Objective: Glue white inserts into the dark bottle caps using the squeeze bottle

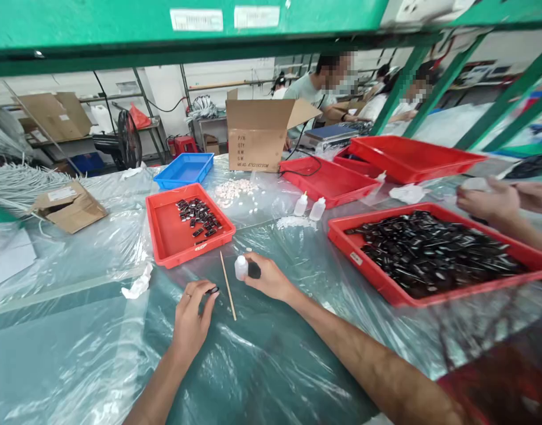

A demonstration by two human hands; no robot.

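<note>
My left hand pinches a small black plastic piece between thumb and fingertips. My right hand is closed on a small white squeeze bottle; a dark rounded patch shows beside it at the fingers, and I cannot tell whether it belongs to the bottle. Between the two hands a thin wooden stick lies on the plastic-covered table. Just beyond them sits a red tray with small black pieces heaped toward its right side.
A larger red tray full of black pieces stands right, beside a co-worker's hands. Two white bottles, scattered pale bits, a blue tray and a cardboard box are farther back. Crumpled tissue lies left.
</note>
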